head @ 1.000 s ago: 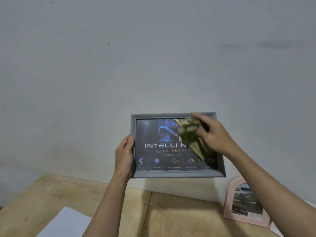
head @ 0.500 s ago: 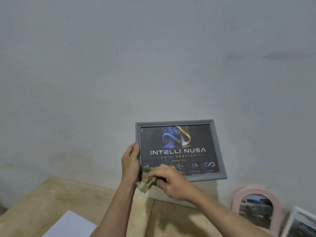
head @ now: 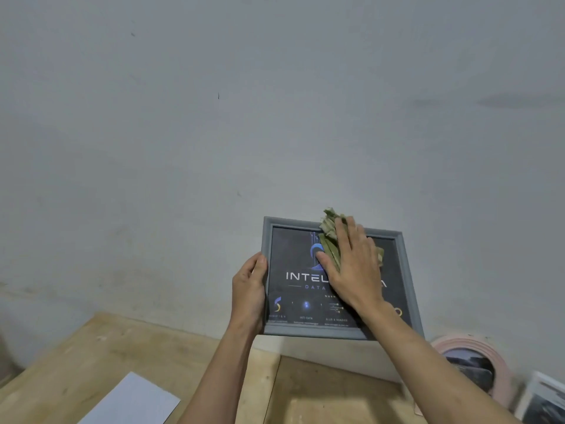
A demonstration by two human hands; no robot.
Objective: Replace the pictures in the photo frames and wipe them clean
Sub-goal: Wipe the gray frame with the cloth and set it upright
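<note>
A grey photo frame (head: 409, 289) with a dark poster inside is held up in front of the wall, above the table. My left hand (head: 248, 290) grips its left edge. My right hand (head: 354, 267) lies flat on the glass and presses a crumpled olive-green cloth (head: 330, 237) against the upper middle of the picture, the cloth sticking out past the frame's top edge. The hand hides part of the poster's lettering.
A wooden table (head: 122, 350) runs along the pale wall. A white sheet of paper (head: 134, 402) lies at its front left. A pink arched frame (head: 477, 359) and a white-edged picture (head: 541, 399) lean at the right.
My right hand has swept the cloth from the frame's lower left corner up to its top middle. Earlier it was at the upper right. The left hand keeps its hold.
</note>
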